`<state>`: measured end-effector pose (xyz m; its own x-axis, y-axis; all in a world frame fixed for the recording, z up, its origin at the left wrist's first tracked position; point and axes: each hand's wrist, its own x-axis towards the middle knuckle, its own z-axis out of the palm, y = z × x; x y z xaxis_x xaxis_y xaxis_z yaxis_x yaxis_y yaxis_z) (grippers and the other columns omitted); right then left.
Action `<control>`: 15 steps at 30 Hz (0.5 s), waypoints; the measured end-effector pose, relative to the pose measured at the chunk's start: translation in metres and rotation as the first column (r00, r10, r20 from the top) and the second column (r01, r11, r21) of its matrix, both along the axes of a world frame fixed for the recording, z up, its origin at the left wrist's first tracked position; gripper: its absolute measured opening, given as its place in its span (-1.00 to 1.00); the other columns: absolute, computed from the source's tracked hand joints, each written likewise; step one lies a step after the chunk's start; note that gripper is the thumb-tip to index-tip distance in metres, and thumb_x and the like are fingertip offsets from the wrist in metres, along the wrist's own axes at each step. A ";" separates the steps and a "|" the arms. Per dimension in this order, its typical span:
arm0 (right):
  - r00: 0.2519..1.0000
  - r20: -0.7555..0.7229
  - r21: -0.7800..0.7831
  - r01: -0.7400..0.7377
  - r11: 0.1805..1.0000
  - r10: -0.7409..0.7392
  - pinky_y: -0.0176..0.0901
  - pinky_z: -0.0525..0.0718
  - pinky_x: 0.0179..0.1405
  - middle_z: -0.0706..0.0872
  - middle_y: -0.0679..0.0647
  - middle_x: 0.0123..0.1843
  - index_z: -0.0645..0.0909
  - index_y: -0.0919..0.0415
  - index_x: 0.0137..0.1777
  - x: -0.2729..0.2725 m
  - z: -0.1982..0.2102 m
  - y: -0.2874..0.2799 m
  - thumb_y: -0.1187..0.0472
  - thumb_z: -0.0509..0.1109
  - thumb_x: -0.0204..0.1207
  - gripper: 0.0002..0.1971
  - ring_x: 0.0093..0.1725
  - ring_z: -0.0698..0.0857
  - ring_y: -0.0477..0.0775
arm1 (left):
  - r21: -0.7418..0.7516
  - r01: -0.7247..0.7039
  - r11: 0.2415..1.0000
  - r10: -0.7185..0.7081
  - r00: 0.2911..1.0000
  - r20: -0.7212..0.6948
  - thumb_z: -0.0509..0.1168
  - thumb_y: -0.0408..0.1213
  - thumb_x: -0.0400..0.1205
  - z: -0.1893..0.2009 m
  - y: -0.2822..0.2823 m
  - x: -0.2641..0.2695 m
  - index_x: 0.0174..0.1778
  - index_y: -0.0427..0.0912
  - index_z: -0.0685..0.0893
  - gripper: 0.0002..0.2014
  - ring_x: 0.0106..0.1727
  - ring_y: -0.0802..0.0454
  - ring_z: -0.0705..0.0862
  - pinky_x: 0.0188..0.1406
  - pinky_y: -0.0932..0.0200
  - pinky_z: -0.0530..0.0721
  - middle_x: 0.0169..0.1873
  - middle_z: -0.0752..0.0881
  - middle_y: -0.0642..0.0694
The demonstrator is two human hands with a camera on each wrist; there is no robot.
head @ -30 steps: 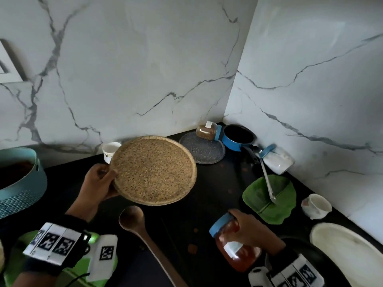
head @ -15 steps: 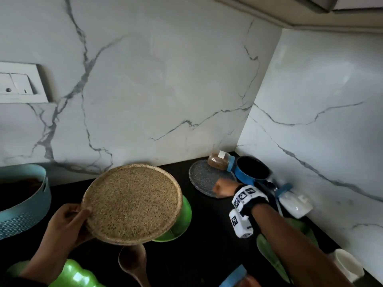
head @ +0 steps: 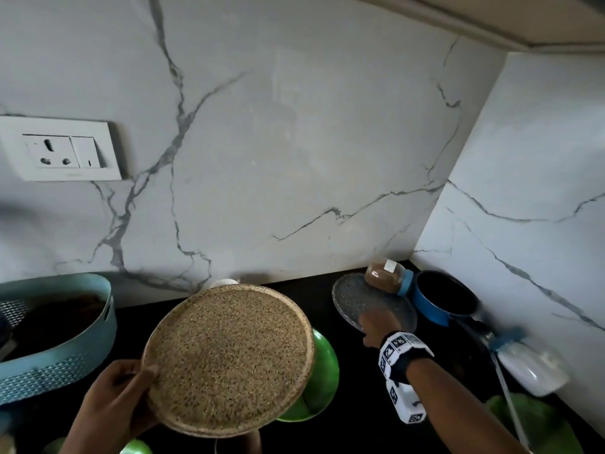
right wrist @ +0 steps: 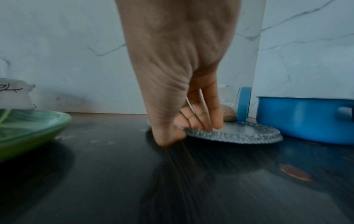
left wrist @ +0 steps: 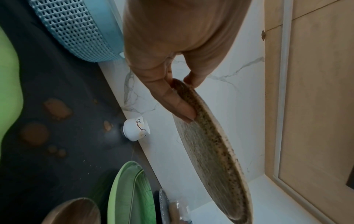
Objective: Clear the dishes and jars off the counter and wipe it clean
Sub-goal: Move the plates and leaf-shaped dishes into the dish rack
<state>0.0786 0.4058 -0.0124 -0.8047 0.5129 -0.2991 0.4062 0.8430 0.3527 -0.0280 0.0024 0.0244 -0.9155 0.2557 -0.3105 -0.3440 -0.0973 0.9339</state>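
Here the right hand [right wrist: 184,106] is down at the near-left rim of the clear glass plate [right wrist: 249,134], fingers [right wrist: 214,119] laid on its top face and the thumb tucked at the rim's underside against the black counter [right wrist: 95,181]: a pinch on the rim, and that edge looks slightly raised. From the grip, the plate spreads away toward the back corner. On its far side lies a tipped spice jar [head: 384,276], long axis running crosswise toward the blue pot [right wrist: 306,119] that stands touching or just beside the plate's right edge; I cannot tell which. So lifting steeply would likely roll the jar. Open counter lies toward the person and to the grip's left, before the green dish [right wrist: 28,130]. The left hand [head: 114,407] is well apart, gripping the speckled brown plate [head: 226,358] by its rim, thumb on top, held above the counter.
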 end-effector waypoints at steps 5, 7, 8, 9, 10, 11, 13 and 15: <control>0.946 -0.324 0.081 0.012 0.997 0.015 -0.02 0.63 0.08 0.62 0.12 0.26 0.53 0.18 0.27 0.005 0.026 -0.012 0.20 0.26 0.48 -0.65 0.27 0.61 0.19 | 0.009 0.020 1.000 -0.020 1.000 0.000 0.19 -0.48 0.65 0.003 0.007 0.001 -0.23 -0.33 0.46 -0.87 -0.43 -0.17 0.57 -0.75 0.15 0.64 -0.33 0.53 -0.32; 0.914 -0.405 0.068 -0.003 0.998 0.031 -0.05 0.62 0.00 0.61 0.09 0.25 0.53 0.16 0.23 0.011 0.040 -0.012 0.19 0.26 0.47 -0.68 0.27 0.60 0.17 | 0.023 0.026 0.999 -0.026 1.000 -0.005 0.20 -0.48 0.64 0.006 0.011 0.004 -0.25 -0.32 0.46 -0.86 -0.45 -0.14 0.57 -0.75 0.17 0.64 -0.34 0.53 -0.31; 0.901 -0.433 0.057 -0.012 0.998 0.036 -0.07 0.61 -0.04 0.60 0.08 0.27 0.54 0.16 0.22 0.015 0.046 -0.012 0.18 0.27 0.47 -0.69 0.28 0.59 0.16 | 0.039 0.032 0.999 -0.032 0.999 -0.005 0.20 -0.48 0.64 0.007 0.013 0.005 -0.26 -0.31 0.46 -0.85 -0.52 -0.09 0.60 -0.75 0.17 0.63 -0.35 0.53 -0.30; 0.886 -0.461 0.043 -0.020 0.999 0.038 -0.07 0.61 -0.06 0.60 0.06 0.30 0.56 0.15 0.21 0.020 0.052 -0.012 0.18 0.28 0.47 -0.70 0.29 0.58 0.16 | 0.055 0.041 0.998 -0.041 0.999 -0.006 0.19 -0.49 0.64 0.008 0.015 0.007 -0.27 -0.30 0.46 -0.84 -0.62 -0.01 0.63 -0.76 0.17 0.63 -0.36 0.53 -0.30; 0.870 -0.491 0.036 -0.040 0.999 0.052 -0.06 0.62 -0.08 0.60 0.05 0.32 0.58 0.15 0.19 0.026 0.058 -0.013 0.19 0.29 0.46 -0.70 0.29 0.59 0.16 | 0.072 0.048 0.996 -0.048 0.999 -0.005 0.19 -0.49 0.64 0.008 0.016 0.008 -0.27 -0.29 0.46 -0.83 -0.69 0.09 0.62 -0.77 0.17 0.62 -0.36 0.53 -0.30; 0.843 -0.533 0.037 -0.066 0.997 0.075 -0.02 0.64 -0.12 0.63 0.06 0.28 0.61 0.17 0.15 0.033 0.063 -0.014 0.21 0.31 0.44 -0.72 0.26 0.61 0.19 | 0.087 0.053 0.995 -0.054 0.999 0.000 0.19 -0.50 0.64 0.009 0.018 0.009 -0.27 -0.28 0.46 -0.83 -0.72 0.15 0.60 -0.78 0.17 0.62 -0.35 0.53 -0.29; 0.781 -0.616 0.055 -0.095 0.994 0.108 0.03 0.66 -0.24 0.69 0.13 0.11 0.64 0.22 0.01 0.051 0.075 -0.020 0.26 0.37 0.39 -0.80 0.13 0.68 0.25 | 0.109 0.063 0.992 -0.065 0.998 0.014 0.19 -0.51 0.64 0.010 0.019 0.011 -0.25 -0.25 0.49 -0.84 -0.72 0.17 0.61 -0.78 0.18 0.61 -0.33 0.55 -0.28; 0.759 -0.646 0.041 -0.074 0.996 0.083 0.03 0.64 -0.21 0.68 0.13 0.08 0.64 0.22 0.04 0.071 0.086 -0.024 0.24 0.37 0.44 -0.81 0.12 0.67 0.21 | 0.139 0.089 0.986 -0.095 0.995 0.034 0.19 -0.53 0.64 0.010 0.022 0.013 -0.22 -0.21 0.52 -0.83 -0.69 0.17 0.63 -0.77 0.18 0.62 -0.35 0.60 -0.26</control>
